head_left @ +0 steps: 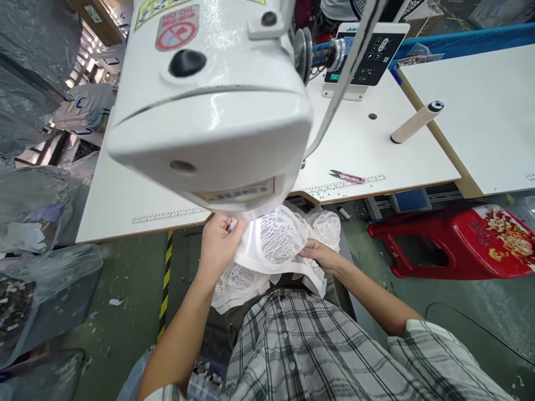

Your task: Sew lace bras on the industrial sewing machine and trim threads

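A white lace bra [282, 236] lies stretched between my hands, its upper edge running under the head of a white sewing machine [209, 122]. My left hand [221, 242] pinches the bra's left part close below the machine head. On the other side, my right hand [321, 255] grips the lace near the lower edge of a cup, its fingertips partly behind the fabric. More white lace hangs over my lap on both sides. The needle and presser foot are hidden by the machine head.
Pink-handled thread snips [348, 177] lie on the white sewing table [413, 161] by a printed ruler. A thread cone [417, 122] and a control panel [368, 53] stand behind. A red stool [455, 242] is at right; plastic-covered bins [42, 206] stand at left.
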Demonstrator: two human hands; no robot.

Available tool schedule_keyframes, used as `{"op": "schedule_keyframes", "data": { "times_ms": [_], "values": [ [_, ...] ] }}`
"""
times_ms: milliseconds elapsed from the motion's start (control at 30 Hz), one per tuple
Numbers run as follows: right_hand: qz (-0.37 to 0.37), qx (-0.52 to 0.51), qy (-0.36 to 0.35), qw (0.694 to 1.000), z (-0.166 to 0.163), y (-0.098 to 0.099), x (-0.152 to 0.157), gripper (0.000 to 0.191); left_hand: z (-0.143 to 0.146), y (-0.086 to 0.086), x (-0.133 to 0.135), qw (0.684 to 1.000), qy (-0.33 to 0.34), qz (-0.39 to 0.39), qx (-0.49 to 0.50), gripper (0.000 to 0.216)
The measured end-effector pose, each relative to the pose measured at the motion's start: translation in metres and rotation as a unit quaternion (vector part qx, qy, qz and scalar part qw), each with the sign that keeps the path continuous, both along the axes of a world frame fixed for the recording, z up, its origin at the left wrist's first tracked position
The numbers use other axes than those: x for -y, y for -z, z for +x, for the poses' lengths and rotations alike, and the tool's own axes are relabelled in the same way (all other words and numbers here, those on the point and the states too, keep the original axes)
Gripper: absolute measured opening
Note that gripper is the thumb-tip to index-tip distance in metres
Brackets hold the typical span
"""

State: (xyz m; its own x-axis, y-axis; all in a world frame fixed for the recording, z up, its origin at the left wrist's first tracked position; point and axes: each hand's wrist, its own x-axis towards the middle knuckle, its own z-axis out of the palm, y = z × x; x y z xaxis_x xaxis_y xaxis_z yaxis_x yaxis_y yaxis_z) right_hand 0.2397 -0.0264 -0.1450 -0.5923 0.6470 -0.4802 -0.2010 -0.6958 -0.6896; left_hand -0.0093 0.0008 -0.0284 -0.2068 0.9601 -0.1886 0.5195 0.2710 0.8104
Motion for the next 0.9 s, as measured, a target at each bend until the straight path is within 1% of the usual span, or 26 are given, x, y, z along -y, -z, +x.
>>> {"op": "schedule_keyframes", "data": {
  "times_ms": [67,133,233,300,333,400,433,467,500,533,567,600,633,700,733,767,833,900],
  "values": [
    [0.006,0.001,0.004,1.000,0.004,-0.006,0.000,0.044,-0.001,0.003,0.002,1.000,-0.003,0.015,0.006,0.023],
    [0.028,0.002,-0.004,1.000,0.008,-0.015,-0.001,0.044,-0.004,0.005,0.007,0.998,-0.008,0.058,-0.002,0.019],
    [0.084,0.006,-0.025,0.996,0.014,-0.029,-0.004,0.048,-0.003,0.002,0.019,0.984,-0.009,0.165,-0.064,0.014],
    [0.126,0.020,-0.036,0.991,0.019,-0.040,-0.007,0.052,0.005,-0.005,0.031,0.959,0.019,0.259,-0.110,0.009],
    [0.151,0.028,-0.048,0.987,0.022,-0.046,-0.008,0.053,0.011,-0.009,0.037,0.943,0.051,0.304,-0.126,0.009],
    [0.218,0.026,-0.099,0.971,0.025,-0.062,-0.010,0.054,0.029,-0.019,0.050,0.906,0.151,0.373,-0.133,0.016],
    [0.259,0.016,-0.139,0.956,0.026,-0.072,-0.011,0.053,0.039,-0.023,0.056,0.883,0.214,0.396,-0.131,0.022],
    [0.304,0.004,-0.186,0.934,0.026,-0.082,-0.010,0.051,0.048,-0.026,0.060,0.861,0.277,0.405,-0.131,0.029],
    [0.353,-0.006,-0.232,0.907,0.026,-0.093,-0.009,0.047,0.055,-0.028,0.064,0.843,0.335,0.399,-0.133,0.039],
    [0.399,-0.009,-0.271,0.876,0.025,-0.104,-0.008,0.042,0.060,-0.029,0.067,0.833,0.383,0.375,-0.136,0.048],
    [0.438,0.003,-0.294,0.849,0.023,-0.114,-0.007,0.037,0.062,-0.029,0.068,0.835,0.416,0.331,-0.143,0.053],
    [0.467,0.030,-0.303,0.830,0.021,-0.122,-0.007,0.034,0.061,-0.027,0.068,0.847,0.435,0.267,-0.151,0.053],
    [0.487,0.067,-0.300,0.818,0.019,-0.129,-0.008,0.031,0.057,-0.026,0.067,0.864,0.436,0.197,-0.156,0.048],
    [0.511,0.158,-0.274,0.800,0.016,-0.137,-0.013,0.027,0.044,-0.024,0.060,0.898,0.404,0.080,-0.154,0.039],
    [0.521,0.196,-0.255,0.790,0.015,-0.137,-0.018,0.026,0.037,-0.025,0.056,0.914,0.376,0.045,-0.148,0.038],
    [0.534,0.221,-0.237,0.781,0.013,-0.136,-0.024,0.026,0.030,-0.026,0.051,0.930,0.342,0.025,-0.134,0.036],
    [0.557,0.238,-0.198,0.771,0.007,-0.131,-0.037,0.028,0.019,-0.030,0.039,0.961,0.258,0.009,-0.095,0.030],
    [0.565,0.242,-0.165,0.772,0.000,-0.125,-0.051,0.030,0.013,-0.032,0.027,0.982,0.173,-0.002,-0.073,0.026]
  ]
}}
